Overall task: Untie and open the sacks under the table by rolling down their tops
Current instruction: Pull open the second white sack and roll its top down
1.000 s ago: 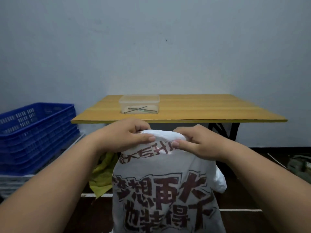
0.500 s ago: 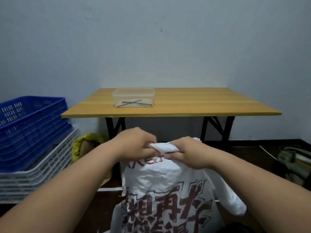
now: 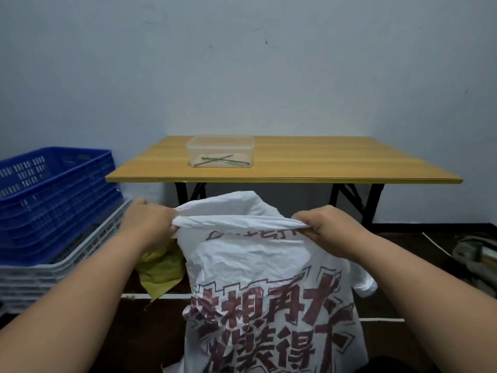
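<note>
White woven plastic, printed with dark red characters, is stretched taut as a person opens the white sack (image 3: pixel 269 278), which stands on the floor in front of the worktop (image 3: pixel 282 168). The left hand (image 3: pixel 150 224) grips the near rim at its left corner, fingers curled round bunched fabric; the right hand (image 3: pixel 330 227) pinches the same rim at its right corner, the two held well apart. The mouth looks parted, so the tie appears to be off, and the rolling down seems just begun. To do it well, both hands should likely turn the rim outward and down together, keeping the fold level so the sack does not tip. A yellow sack (image 3: pixel 161 267) lies beside the white sack's left, under the worktop's edge, apparently yet to be handled. On the worktop sits a clear plastic box (image 3: pixel 220 150); left of the worktop are stacked blue crates (image 3: pixel 53 197).
</note>
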